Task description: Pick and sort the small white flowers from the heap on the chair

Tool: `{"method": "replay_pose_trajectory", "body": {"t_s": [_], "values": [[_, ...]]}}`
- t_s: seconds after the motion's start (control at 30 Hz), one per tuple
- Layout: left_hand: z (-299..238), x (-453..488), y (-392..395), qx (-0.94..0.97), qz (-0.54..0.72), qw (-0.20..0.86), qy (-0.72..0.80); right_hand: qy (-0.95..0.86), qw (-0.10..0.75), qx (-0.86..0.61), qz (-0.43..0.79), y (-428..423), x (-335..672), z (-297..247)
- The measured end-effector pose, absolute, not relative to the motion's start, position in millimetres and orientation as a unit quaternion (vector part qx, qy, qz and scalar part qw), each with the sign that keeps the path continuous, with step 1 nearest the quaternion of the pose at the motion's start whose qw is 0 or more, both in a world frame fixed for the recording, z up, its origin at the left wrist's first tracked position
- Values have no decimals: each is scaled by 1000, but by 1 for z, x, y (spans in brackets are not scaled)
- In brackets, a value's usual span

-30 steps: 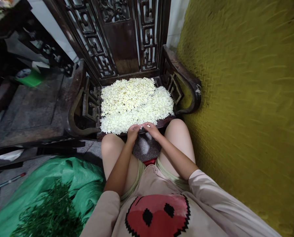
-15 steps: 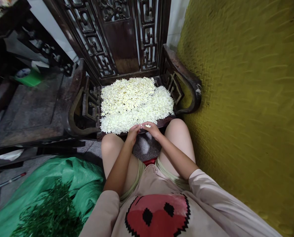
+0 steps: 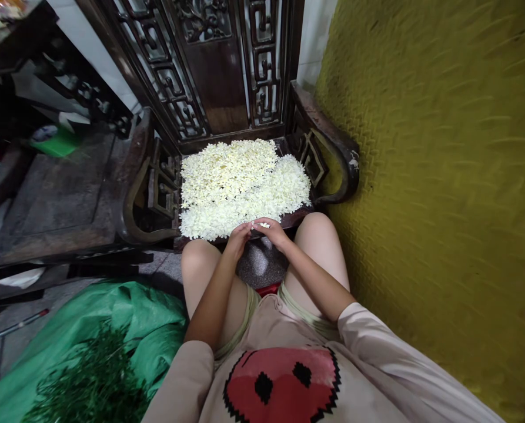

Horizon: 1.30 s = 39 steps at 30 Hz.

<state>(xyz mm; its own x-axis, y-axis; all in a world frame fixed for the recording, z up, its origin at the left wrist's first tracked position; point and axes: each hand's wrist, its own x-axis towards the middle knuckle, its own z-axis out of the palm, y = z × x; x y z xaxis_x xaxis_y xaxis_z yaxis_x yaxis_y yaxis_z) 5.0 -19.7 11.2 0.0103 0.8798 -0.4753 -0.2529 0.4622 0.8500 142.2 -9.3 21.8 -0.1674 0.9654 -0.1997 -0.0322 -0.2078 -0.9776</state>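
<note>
Small white flowers point(image 3: 244, 182) cover most of the seat of a dark carved wooden chair point(image 3: 220, 82) in front of me. Those at the back look yellower, those at the front whiter. My left hand point(image 3: 240, 236) and my right hand point(image 3: 271, 230) meet at the seat's front edge, above the gap between my knees. Their fingertips are pinched together, close to touching. A few white flowers point(image 3: 264, 225) show in the curl of my right hand. Whatever the left fingertips pinch is too small to make out.
A green sack point(image 3: 125, 305) with leafy green stems point(image 3: 90, 376) lies on the floor at my left. Further left stands another dark wooden seat point(image 3: 59, 205) holding a green box point(image 3: 57, 141). A yellow textured panel point(image 3: 434, 205) rises close on my right.
Both hands stay nearly in place, fingertips together at the seat's edge. The view has shifted very slightly; the flowers look the same.
</note>
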Motion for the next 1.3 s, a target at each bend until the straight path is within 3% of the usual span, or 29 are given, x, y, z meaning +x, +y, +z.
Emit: {"method": "replay_pose_trajectory", "body": {"t_s": [0.33,0.73,1.13,1.3], "values": [[11,5,-20,277,436,657,550,-467,416,-499,600,-10,142,20],[14,11,-23,369,442,536,617,-497,396,-551,541,-7,142,14],[10,-17,0,79,598,505,617,-398,434,-609,532,-3,151,10],[13,-18,6,47,588,501,633,-409,440,-598,531,-4,148,9]]}}
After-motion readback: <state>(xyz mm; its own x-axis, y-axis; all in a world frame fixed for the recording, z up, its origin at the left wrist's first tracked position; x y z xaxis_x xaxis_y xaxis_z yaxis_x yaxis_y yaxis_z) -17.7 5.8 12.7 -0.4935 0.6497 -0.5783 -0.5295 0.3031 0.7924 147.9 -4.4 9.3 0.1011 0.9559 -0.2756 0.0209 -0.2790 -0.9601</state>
